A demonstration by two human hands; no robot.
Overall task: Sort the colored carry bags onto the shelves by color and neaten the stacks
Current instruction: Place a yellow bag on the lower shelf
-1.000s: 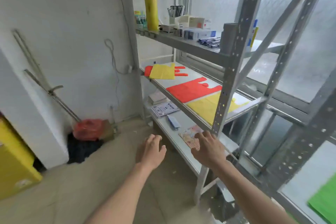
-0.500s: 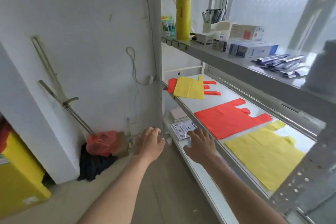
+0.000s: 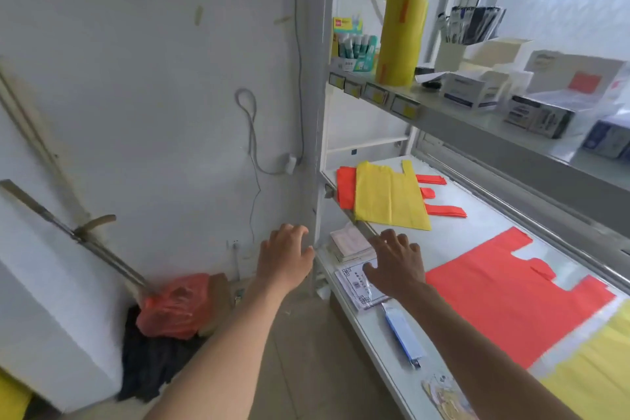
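Hands nearer, yellow bag [image 3: 388,196] overlapping red [image 3: 345,187]

Both hands reached forward empty, fingers loosely spread: the left hand [image 3: 284,261] beside the shelf post [image 3: 322,112], the right hand [image 3: 397,262] over the middle shelf's [image 3: 453,235] front edge. At its far left corner a yellow bag [image 3: 388,198] lay atop red bags [image 3: 345,187]; a flat red bag [image 3: 511,293] lay nearer.

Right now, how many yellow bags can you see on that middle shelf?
2: one yellow bag lying over the red bags at the far end, another yellow bag nearest, cut off by the frame. More may be hidden.
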